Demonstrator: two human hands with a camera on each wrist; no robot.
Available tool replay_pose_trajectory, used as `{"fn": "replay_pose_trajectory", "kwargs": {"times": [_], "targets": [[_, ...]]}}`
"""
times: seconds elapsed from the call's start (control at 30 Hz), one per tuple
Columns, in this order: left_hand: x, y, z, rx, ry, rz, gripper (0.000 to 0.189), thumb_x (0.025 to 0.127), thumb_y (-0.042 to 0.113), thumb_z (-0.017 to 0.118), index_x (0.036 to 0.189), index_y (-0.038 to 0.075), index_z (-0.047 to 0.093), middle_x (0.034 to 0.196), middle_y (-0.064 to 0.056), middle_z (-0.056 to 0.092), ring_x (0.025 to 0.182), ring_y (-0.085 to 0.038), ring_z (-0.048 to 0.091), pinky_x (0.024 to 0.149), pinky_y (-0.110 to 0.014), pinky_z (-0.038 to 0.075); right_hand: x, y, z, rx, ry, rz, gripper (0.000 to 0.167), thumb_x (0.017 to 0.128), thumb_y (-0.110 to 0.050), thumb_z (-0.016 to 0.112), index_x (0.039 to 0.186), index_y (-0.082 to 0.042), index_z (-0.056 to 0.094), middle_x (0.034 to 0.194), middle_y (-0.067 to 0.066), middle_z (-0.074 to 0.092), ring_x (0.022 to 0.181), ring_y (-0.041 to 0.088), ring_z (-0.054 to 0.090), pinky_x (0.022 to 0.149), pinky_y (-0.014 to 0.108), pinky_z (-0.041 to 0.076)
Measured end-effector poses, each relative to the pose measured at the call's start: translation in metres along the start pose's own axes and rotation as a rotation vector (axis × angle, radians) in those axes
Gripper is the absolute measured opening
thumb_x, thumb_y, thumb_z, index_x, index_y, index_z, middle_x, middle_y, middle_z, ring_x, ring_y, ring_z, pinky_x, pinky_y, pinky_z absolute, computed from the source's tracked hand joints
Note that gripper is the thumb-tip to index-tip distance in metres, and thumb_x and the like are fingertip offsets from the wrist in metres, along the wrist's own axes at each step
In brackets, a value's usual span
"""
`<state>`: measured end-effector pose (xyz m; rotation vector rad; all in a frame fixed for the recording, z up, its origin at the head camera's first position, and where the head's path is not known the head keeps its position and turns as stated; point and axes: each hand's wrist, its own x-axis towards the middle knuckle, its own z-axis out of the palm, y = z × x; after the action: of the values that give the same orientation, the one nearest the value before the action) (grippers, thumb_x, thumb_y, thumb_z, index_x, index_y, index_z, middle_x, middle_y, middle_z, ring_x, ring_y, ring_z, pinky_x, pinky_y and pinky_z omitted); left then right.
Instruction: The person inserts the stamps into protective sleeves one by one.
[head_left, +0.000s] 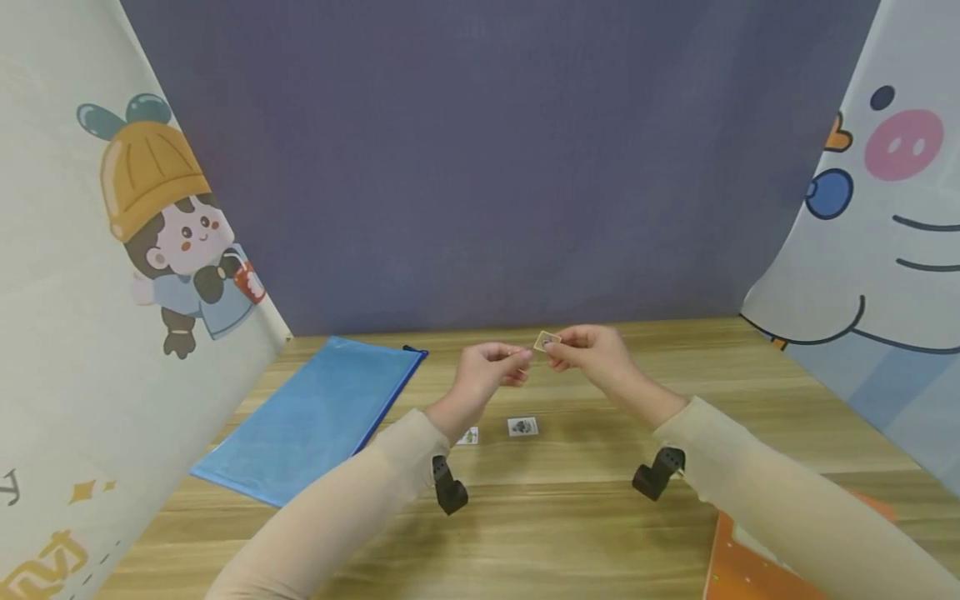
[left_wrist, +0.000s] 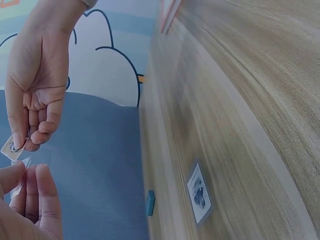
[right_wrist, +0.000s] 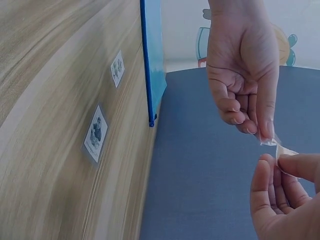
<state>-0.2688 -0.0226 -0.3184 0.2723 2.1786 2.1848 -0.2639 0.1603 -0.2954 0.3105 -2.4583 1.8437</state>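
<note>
My right hand [head_left: 596, 354] pinches a small pale-bordered card [head_left: 547, 341] between thumb and fingers, held above the table. Close by on its left, my left hand [head_left: 486, 375] pinches a small clear plastic sleeve [right_wrist: 267, 142]. Sleeve and card nearly meet; whether they touch I cannot tell. Below the hands, a card with a dark picture [head_left: 522, 427] lies flat on the table. Another picture card [right_wrist: 117, 69] lies to its left, partly covered by my left forearm in the head view.
A blue zip pouch [head_left: 322, 408] lies at the left of the wooden table [head_left: 570, 533]. An orange printed item [head_left: 750, 567] is partly under my right forearm. A small teal block [left_wrist: 150, 203] shows in the left wrist view. A dark cloth wall [head_left: 510, 167] stands behind.
</note>
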Motion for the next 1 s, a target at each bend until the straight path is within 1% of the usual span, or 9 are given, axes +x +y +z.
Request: {"fn": "replay_pose_trajectory", "kwargs": {"times": [0.17, 0.27, 0.37, 0.47, 0.57, 0.7, 0.8, 0.93, 1.0], "targets": [[-0.001, 0.000, 0.000, -0.010, -0.005, 0.004, 0.025, 0.089, 0.015, 0.071, 0.103, -0.005, 0.068, 0.091, -0.010, 0.072, 0.069, -0.011, 0.066, 0.074, -0.028, 0.061, 0.000, 0.001, 0.000, -0.020, 0.008, -0.001, 0.027, 0.091, -0.015, 0.068, 0.106, 0.007, 0.065, 0.080, 0.001, 0.073, 0.070, 0.008, 0.067, 0.076, 0.025, 0.058], [-0.001, 0.000, 0.001, -0.016, 0.000, -0.003, 0.027, 0.088, 0.016, 0.072, 0.103, -0.005, 0.067, 0.091, -0.010, 0.071, 0.068, -0.010, 0.065, 0.074, -0.028, 0.061, 0.000, 0.001, 0.001, -0.037, 0.011, 0.004, 0.027, 0.091, -0.017, 0.069, 0.105, 0.005, 0.066, 0.085, 0.008, 0.074, 0.070, 0.009, 0.067, 0.077, 0.026, 0.058], [-0.002, 0.000, 0.001, -0.020, 0.011, -0.013, 0.028, 0.088, 0.017, 0.072, 0.104, -0.005, 0.067, 0.093, -0.012, 0.072, 0.067, -0.009, 0.065, 0.074, -0.027, 0.061, -0.001, 0.002, 0.002, -0.045, 0.007, 0.003, 0.026, 0.090, -0.018, 0.070, 0.103, 0.004, 0.067, 0.085, 0.010, 0.074, 0.069, 0.010, 0.067, 0.078, 0.030, 0.058], [-0.002, 0.000, 0.001, -0.026, 0.016, -0.018, 0.028, 0.088, 0.016, 0.072, 0.104, -0.006, 0.067, 0.094, -0.013, 0.072, 0.067, -0.009, 0.065, 0.073, -0.027, 0.061, -0.001, 0.004, 0.002, -0.044, -0.003, -0.006, 0.025, 0.090, -0.016, 0.070, 0.102, 0.005, 0.067, 0.082, 0.009, 0.073, 0.069, 0.010, 0.067, 0.078, 0.033, 0.059], [-0.002, 0.000, 0.002, -0.032, 0.015, -0.015, 0.026, 0.088, 0.014, 0.072, 0.102, -0.007, 0.068, 0.092, -0.011, 0.072, 0.066, -0.009, 0.065, 0.072, -0.027, 0.061, -0.002, 0.006, 0.003, -0.045, -0.013, -0.014, 0.024, 0.090, -0.015, 0.070, 0.102, 0.006, 0.066, 0.082, 0.011, 0.073, 0.068, 0.011, 0.066, 0.076, 0.031, 0.060], [-0.002, 0.001, 0.003, -0.041, 0.014, -0.016, 0.026, 0.088, 0.014, 0.072, 0.103, -0.007, 0.068, 0.090, -0.009, 0.072, 0.065, -0.009, 0.065, 0.072, -0.026, 0.061, -0.002, 0.008, 0.004, -0.052, -0.029, -0.021, 0.023, 0.090, -0.014, 0.070, 0.100, 0.007, 0.067, 0.078, 0.007, 0.072, 0.067, 0.011, 0.066, 0.071, 0.027, 0.059], [-0.003, 0.001, 0.004, -0.048, 0.016, -0.022, 0.027, 0.088, 0.015, 0.072, 0.103, -0.006, 0.068, 0.089, -0.008, 0.071, 0.065, -0.009, 0.065, 0.072, -0.026, 0.061, -0.002, 0.009, 0.004, -0.056, -0.047, -0.023, 0.022, 0.090, -0.013, 0.069, 0.099, 0.007, 0.066, 0.074, 0.001, 0.070, 0.067, 0.011, 0.065, 0.072, 0.030, 0.060], [-0.004, 0.001, 0.004, -0.053, 0.021, -0.017, 0.027, 0.088, 0.014, 0.073, 0.103, -0.007, 0.068, 0.091, -0.012, 0.071, 0.064, -0.009, 0.064, 0.071, -0.026, 0.061, -0.002, 0.011, 0.004, -0.053, -0.064, -0.007, 0.024, 0.090, -0.015, 0.070, 0.098, 0.007, 0.066, 0.076, 0.003, 0.071, 0.068, 0.012, 0.066, 0.075, 0.035, 0.060], [-0.004, 0.000, 0.004, -0.053, 0.023, -0.012, 0.027, 0.088, 0.014, 0.072, 0.103, -0.007, 0.067, 0.094, -0.015, 0.071, 0.064, -0.009, 0.064, 0.070, -0.026, 0.060, -0.002, 0.011, 0.004, -0.051, -0.076, 0.002, 0.025, 0.090, -0.017, 0.070, 0.099, 0.007, 0.067, 0.077, 0.003, 0.071, 0.069, 0.013, 0.066, 0.076, 0.034, 0.060]]}}
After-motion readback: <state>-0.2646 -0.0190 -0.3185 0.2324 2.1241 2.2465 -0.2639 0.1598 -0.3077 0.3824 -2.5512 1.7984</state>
